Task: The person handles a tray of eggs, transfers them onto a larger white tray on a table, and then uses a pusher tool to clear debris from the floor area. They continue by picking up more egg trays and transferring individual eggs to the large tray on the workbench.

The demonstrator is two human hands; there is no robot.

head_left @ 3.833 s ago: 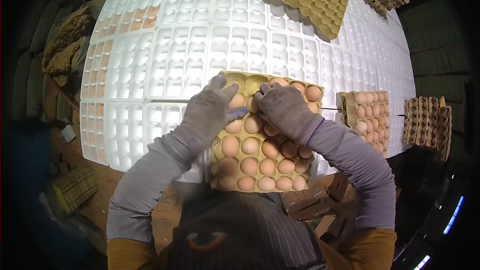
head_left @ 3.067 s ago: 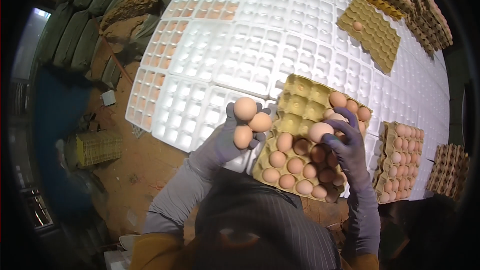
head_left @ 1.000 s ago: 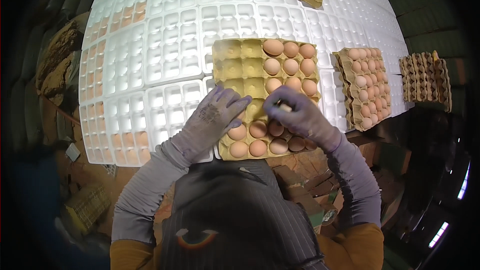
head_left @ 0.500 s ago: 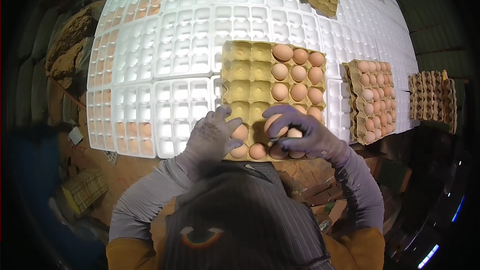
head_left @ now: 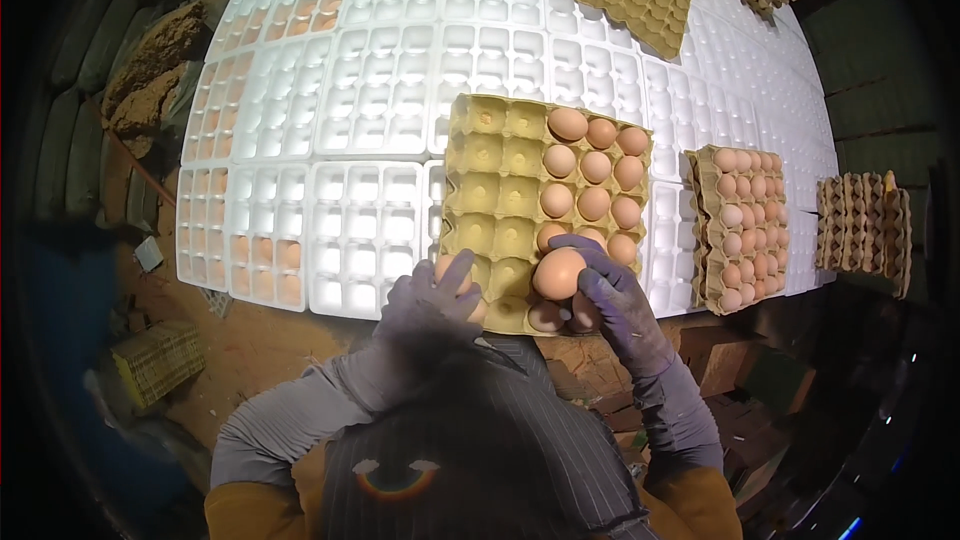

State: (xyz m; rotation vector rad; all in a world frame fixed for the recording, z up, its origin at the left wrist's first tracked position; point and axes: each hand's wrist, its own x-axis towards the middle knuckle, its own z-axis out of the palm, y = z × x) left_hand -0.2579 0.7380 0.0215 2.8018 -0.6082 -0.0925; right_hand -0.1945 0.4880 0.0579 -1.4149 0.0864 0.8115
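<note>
My right hand pinches a smooth, oval, orange-brown egg, grip part-closed on its side, above the yellowish tray; my left hand curls round two tan eggs, half hidden, at the tray's near left corner

Right of the frame's centre, your right hand holds an egg over a tray; left of centre, your left hand curls round eggs.

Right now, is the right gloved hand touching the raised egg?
Touching: the head view shows the right gloved hand gripping the raised brown egg from the right.
</note>
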